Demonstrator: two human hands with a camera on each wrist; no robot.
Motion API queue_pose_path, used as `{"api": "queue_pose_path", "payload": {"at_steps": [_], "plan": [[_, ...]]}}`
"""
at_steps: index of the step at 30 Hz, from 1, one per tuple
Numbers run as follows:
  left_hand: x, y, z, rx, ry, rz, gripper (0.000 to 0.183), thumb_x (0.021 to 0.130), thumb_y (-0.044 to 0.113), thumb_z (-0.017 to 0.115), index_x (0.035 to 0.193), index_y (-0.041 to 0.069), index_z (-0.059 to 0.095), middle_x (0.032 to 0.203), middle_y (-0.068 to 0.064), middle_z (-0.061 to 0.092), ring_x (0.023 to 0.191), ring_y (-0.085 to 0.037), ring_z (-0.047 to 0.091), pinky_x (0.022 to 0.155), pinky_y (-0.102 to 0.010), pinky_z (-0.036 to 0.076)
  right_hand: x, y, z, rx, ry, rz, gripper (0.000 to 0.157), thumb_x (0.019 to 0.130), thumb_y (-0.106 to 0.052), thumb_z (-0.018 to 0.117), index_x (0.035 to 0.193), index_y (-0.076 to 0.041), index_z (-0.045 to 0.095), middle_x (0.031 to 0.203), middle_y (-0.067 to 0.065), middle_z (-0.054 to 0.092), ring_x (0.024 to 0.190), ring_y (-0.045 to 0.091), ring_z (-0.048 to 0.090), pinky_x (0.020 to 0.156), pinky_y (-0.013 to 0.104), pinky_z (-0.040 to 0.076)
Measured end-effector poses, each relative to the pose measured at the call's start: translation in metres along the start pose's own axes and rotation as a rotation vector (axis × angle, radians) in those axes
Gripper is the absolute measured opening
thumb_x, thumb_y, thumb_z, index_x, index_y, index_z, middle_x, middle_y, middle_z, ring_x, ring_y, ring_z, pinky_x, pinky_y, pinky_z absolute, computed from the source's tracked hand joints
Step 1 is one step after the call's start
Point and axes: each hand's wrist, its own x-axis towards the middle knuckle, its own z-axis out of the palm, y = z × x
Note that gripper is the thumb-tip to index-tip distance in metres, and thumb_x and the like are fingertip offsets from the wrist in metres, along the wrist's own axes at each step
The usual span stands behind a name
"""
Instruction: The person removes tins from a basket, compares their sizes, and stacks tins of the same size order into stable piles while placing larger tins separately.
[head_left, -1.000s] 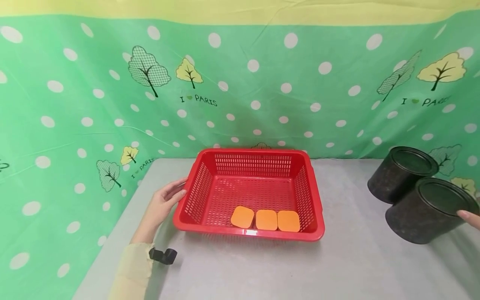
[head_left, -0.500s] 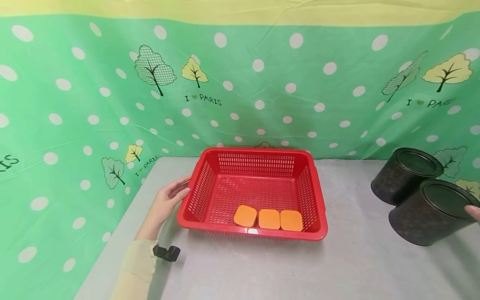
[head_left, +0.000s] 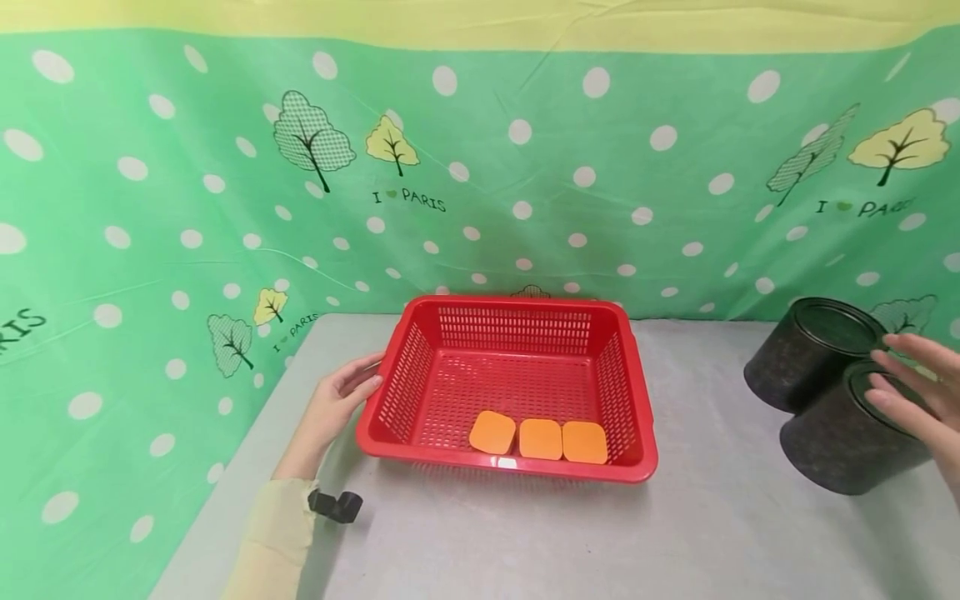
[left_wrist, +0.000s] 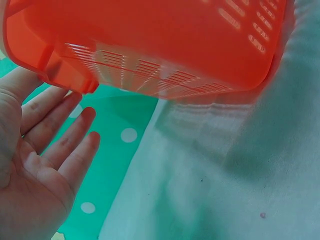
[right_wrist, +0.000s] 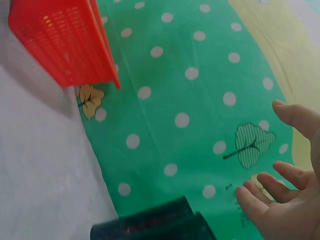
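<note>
My left hand [head_left: 330, 408] rests against the left rim of a red perforated plastic basket [head_left: 450, 457]. In the left wrist view its fingers extend loosely beneath the edge of the basket [left_wrist: 150, 45], palm showing. Three orange rounded-square pieces lie along the basket's front wall: a left one [head_left: 492, 432], a middle one [head_left: 540, 439] and a right one [head_left: 585, 442]. At the right, my right hand [head_left: 943, 404] is held with spread fingers above the nearer black lidded can [head_left: 847, 450], partly covering its lid. Nothing is in that hand [right_wrist: 295, 210] in the right wrist view.
A second black can [head_left: 783, 358] stands just behind the nearer one. The grey table [head_left: 510, 542] carries the basket and both cans. A green dotted cloth [head_left: 540, 242] hangs behind and on the left.
My right hand has come further into view from the right edge, its fingers now over the nearer can. The scene shifts slightly rightward in the head view; the left hand stays at the basket.
</note>
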Motion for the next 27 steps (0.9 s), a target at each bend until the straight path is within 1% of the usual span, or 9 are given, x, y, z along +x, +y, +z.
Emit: {"api": "queue_pose_path", "payload": {"at_steps": [2,3,6,8,11,15,19,23,27], "plan": [[0.0,0.0,0.0,0.001,0.001,-0.002,0.054,0.1,0.034,0.061,0.147,0.012,0.049,0.147,-0.013,0.055,0.136,-0.029,0.052,0.095,-0.008,0.045,0.001,-0.003,0.009,0.209,-0.038,-0.049,0.066,0.088,0.027,0.047,0.147,-0.002,0.044,0.139,-0.007,0.054,0.121,-0.002,0.057,0.091,0.003,0.047],[0.0,0.0,0.0,0.002,0.002,-0.003,0.054,0.1,0.035,0.061,0.147,0.013,0.049,0.147,-0.013,0.055,0.136,-0.029,0.053,0.095,-0.008,0.045,0.001,-0.005,0.014,0.293,-0.054,-0.059,0.065,0.087,0.029,0.047,0.146,0.001,0.044,0.139,-0.004,0.055,0.121,0.0,0.058,0.091,0.005,0.049],[0.0,-0.001,0.001,0.0,0.004,0.003,0.054,0.099,0.035,0.061,0.147,0.013,0.049,0.147,-0.013,0.055,0.136,-0.03,0.053,0.094,-0.008,0.046,0.004,-0.012,0.028,0.379,-0.091,-0.088,0.064,0.085,0.033,0.045,0.144,0.008,0.043,0.138,0.002,0.057,0.121,0.005,0.06,0.092,0.01,0.051],[0.0,-0.001,0.001,-0.003,0.005,0.013,0.053,0.1,0.035,0.061,0.147,0.013,0.049,0.147,-0.013,0.055,0.135,-0.03,0.053,0.094,-0.008,0.046,0.007,-0.017,0.038,0.388,-0.105,-0.092,0.063,0.085,0.032,0.046,0.144,0.01,0.041,0.139,0.005,0.056,0.122,0.008,0.06,0.093,0.012,0.052],[0.001,-0.002,0.001,-0.012,0.006,0.024,0.052,0.1,0.033,0.061,0.146,0.011,0.05,0.146,-0.014,0.056,0.135,-0.031,0.053,0.094,-0.008,0.046,0.011,-0.025,0.052,0.373,-0.133,-0.053,0.062,0.088,0.027,0.049,0.145,0.006,0.042,0.141,0.003,0.055,0.123,0.005,0.06,0.093,0.011,0.051],[0.001,-0.002,0.001,-0.011,0.006,0.028,0.052,0.1,0.032,0.061,0.146,0.011,0.05,0.146,-0.014,0.055,0.135,-0.031,0.053,0.094,-0.007,0.046,0.019,-0.033,0.075,0.383,-0.183,-0.015,0.063,0.089,0.023,0.052,0.147,0.001,0.042,0.141,0.002,0.055,0.123,0.003,0.06,0.092,0.012,0.052],[0.0,-0.002,0.001,-0.014,0.002,0.026,0.053,0.1,0.033,0.06,0.147,0.012,0.05,0.147,-0.013,0.055,0.136,-0.031,0.052,0.095,-0.007,0.045,0.028,-0.043,0.1,0.392,-0.237,-0.02,0.063,0.09,0.022,0.053,0.147,0.0,0.042,0.141,0.002,0.055,0.124,0.005,0.06,0.092,0.012,0.053],[-0.001,-0.001,0.002,-0.019,0.005,0.021,0.053,0.1,0.034,0.06,0.147,0.012,0.05,0.147,-0.013,0.055,0.136,-0.031,0.052,0.095,-0.007,0.045,0.041,-0.056,0.129,0.404,-0.291,-0.038,0.062,0.09,0.02,0.054,0.147,-0.001,0.042,0.142,0.005,0.054,0.124,0.009,0.06,0.093,0.015,0.053],[-0.001,-0.001,0.002,-0.029,0.005,0.012,0.053,0.1,0.034,0.061,0.147,0.013,0.05,0.147,-0.012,0.055,0.136,-0.031,0.052,0.095,-0.008,0.046,0.055,-0.07,0.161,0.375,-0.341,-0.051,0.058,0.092,0.011,0.06,0.146,-0.005,0.044,0.141,0.007,0.053,0.125,0.012,0.058,0.092,0.015,0.054]]}}
